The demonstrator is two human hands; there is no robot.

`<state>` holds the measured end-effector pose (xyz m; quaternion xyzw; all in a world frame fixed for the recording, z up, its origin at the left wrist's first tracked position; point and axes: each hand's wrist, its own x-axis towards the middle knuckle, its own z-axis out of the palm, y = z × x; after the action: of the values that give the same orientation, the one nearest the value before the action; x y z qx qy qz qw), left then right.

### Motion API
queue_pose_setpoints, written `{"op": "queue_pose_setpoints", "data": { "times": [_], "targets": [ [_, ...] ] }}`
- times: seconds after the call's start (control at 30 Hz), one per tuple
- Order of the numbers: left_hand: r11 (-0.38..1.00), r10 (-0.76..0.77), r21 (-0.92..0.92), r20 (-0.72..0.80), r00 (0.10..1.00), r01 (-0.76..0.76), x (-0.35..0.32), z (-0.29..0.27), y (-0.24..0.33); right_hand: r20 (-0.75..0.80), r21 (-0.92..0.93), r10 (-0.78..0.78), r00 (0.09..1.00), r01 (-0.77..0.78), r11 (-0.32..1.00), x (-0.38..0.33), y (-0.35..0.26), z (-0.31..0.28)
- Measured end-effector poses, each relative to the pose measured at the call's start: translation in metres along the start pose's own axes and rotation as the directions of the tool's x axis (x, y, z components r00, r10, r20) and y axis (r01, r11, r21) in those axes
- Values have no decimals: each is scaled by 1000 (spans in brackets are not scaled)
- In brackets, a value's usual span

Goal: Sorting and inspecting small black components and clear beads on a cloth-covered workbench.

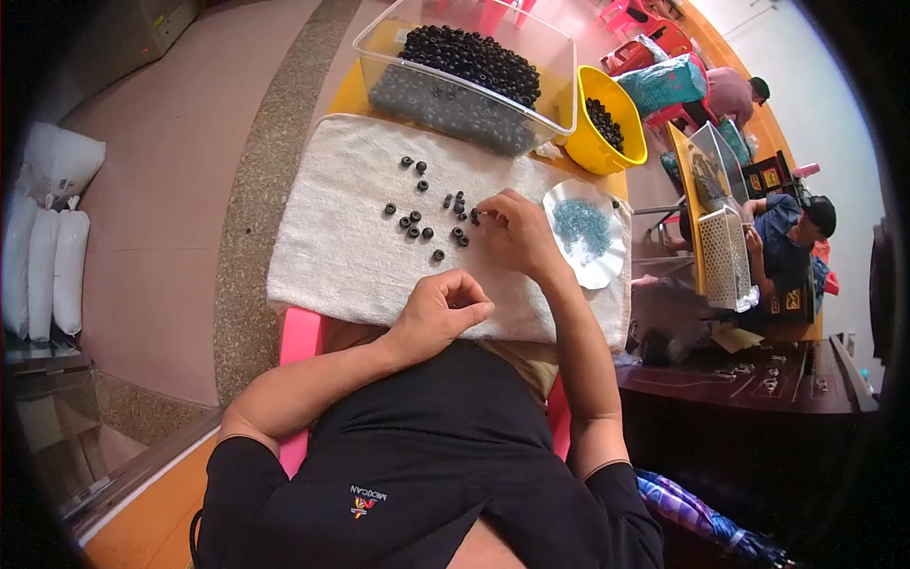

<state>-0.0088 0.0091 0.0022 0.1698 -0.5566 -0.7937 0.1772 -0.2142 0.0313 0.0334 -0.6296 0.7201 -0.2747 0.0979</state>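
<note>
Small black, round parts with a hole (424, 186) lie scattered on a white towel (332, 247) spread over the table. My right hand (519, 232) reaches in from the right, its fingertips closed at one small black part (475, 216) at the edge of the group. Nearer to me, just above the towel's front edge, my left hand (444, 308) is closed with thumb and forefinger pressed together. Whatever is between them is hidden. To the right of my right hand sits a white fluted dish (599, 272) of small clear bluish pieces (580, 228).
A clear plastic bin (559, 90) of black parts stands behind the towel, beside a yellow tub (633, 152) with more. Stuffed white bags (71, 270) stand at left. Another person (787, 232) sits at a table on the right, near a white perforated basket (722, 261).
</note>
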Motion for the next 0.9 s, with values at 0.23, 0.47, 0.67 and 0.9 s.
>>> {"op": "queue_pose_setpoints", "data": {
  "times": [0.23, 0.47, 0.67, 0.9],
  "targets": [
    [1000, 5, -6, -2, 1000, -6, 0, 0, 2, 59, -88, -21, 998, 26, 996, 0, 2, -1],
    [1000, 5, -15, 2, 1000, -5, -1, 0, 1, 37, -122, -5, 999, 10, 992, 0, -1, 1],
    [1000, 0, -18, -13, 1000, 0, -1, 1, 0, 19, -115, -46, 999, 48, 992, 0, 2, 5],
    [999, 0, -42, -16, 1000, -1, 0, -1, -4, -14, 56, 32, 999, -31, 998, -7, -3, 6]
  ]
}}
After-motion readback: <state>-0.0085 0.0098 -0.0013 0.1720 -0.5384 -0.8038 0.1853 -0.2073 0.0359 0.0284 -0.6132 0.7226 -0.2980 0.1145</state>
